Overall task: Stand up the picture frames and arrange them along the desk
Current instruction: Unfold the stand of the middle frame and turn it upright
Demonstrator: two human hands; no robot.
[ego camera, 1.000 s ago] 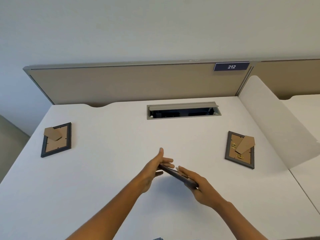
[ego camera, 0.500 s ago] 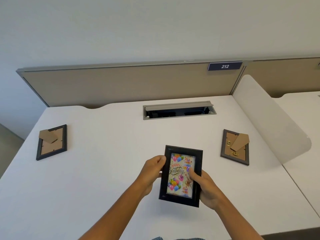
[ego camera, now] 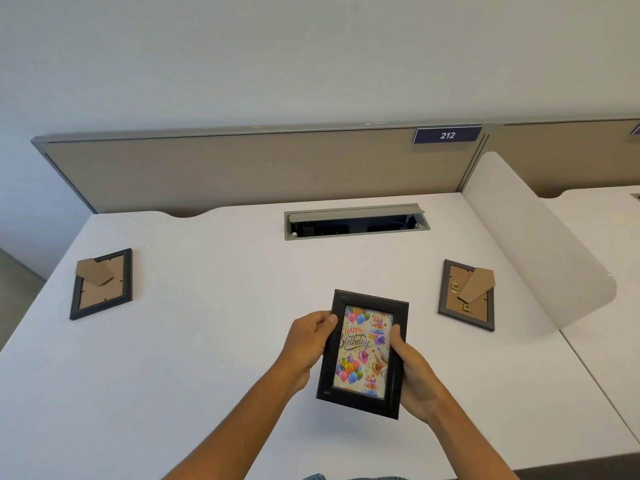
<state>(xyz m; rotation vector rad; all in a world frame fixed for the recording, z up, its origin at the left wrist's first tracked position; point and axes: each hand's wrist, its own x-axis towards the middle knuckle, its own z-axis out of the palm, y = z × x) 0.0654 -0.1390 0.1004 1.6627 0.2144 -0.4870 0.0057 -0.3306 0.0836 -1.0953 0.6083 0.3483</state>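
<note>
I saw both forearms reach up from the bottom edge of the picture, meeting at lower centre. The left hand (ego camera: pixel 309 344) gripped the left side of the black birthday picture frame (ego camera: pixel 363 353), its thumb over the front rim and the other fingers curled out of sight behind. The right hand (ego camera: pixel 414 377) clasped the frame's right side, thumb lying up along the front rim, palm and fingers wrapped behind. The frame was held above the white counter (ego camera: pixel 214 341), picture side facing me, top tilted slightly to the right.

At the left of the picture a dark frame (ego camera: pixel 101 284) lay face down on the counter, its cardboard stand showing. At the right a grey frame (ego camera: pixel 467 295) lay face down too, with brass clips and its stand showing. Both were well apart from the held frame. Behind, at upper centre, a cable tray (ego camera: pixel 355 221) stood open in the counter. A beige partition (ego camera: pixel 256 168) ran along the back, with a blue "212" sign (ego camera: pixel 447 135), and a white divider (ego camera: pixel 540 244) rose at the right.
</note>
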